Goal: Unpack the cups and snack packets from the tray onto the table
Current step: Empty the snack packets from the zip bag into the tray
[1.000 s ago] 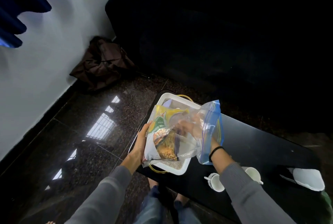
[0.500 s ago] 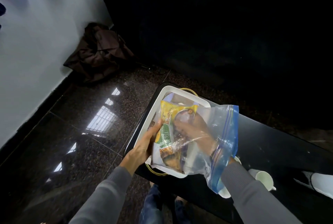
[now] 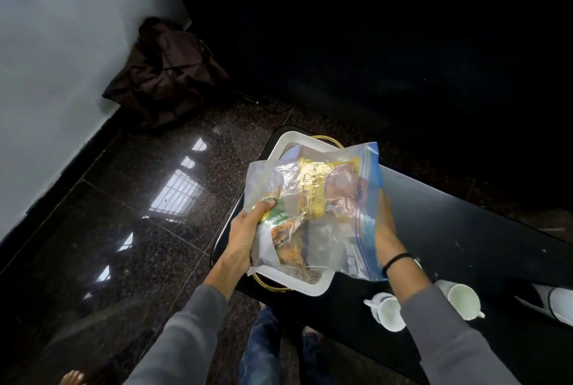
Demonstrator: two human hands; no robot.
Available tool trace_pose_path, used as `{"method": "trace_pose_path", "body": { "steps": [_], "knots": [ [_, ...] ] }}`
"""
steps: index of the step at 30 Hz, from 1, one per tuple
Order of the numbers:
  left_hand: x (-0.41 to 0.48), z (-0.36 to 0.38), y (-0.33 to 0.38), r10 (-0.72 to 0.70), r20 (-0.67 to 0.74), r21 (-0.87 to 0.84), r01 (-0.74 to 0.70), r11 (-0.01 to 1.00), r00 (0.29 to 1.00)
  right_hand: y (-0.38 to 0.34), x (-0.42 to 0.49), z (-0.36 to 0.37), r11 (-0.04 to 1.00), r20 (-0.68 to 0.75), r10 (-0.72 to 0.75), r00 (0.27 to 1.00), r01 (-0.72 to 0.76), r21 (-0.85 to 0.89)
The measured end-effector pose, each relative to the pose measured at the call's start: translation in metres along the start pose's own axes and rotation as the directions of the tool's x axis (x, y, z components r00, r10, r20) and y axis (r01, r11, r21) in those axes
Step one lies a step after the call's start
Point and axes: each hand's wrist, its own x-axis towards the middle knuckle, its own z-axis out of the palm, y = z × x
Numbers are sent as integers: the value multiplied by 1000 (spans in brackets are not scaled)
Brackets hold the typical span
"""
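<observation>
Two cups (image 3: 389,315), one tray (image 3: 310,284), one zip bag (image 3: 366,198) — packets (image 3: 311,190) inside uncountable

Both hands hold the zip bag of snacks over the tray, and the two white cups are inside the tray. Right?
No: the head view shows the white cups on the table, outside the tray. The left hand and right hand do hold the zip bag over it.
</observation>
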Motion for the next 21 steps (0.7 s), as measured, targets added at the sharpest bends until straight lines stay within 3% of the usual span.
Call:
{"method": "trace_pose_path", "body": {
  "steps": [3,5,8,12,21],
  "knots": [
    [3,-11,4,55,-44,-77,-58,995,998,-13,-12,-11,908,43,-313,949,312,-278],
    [5,-20,7,72,-66,-121,-79,990,995,-14,-18,-17,882,53,-382,923,381,-276],
    [6,-31,12,58,-61,-194,-69,979,996,-16,-24,-24,946,-43,-320,946,316,-74],
    [8,-49,15,76,-33,-212,-82,974,997,-12,-23,-26,943,-186,-223,957,261,208],
    [10,-69,13,127,-4,-217,-125,968,992,10,12,-2,897,-315,49,948,97,431]
  ]
}}
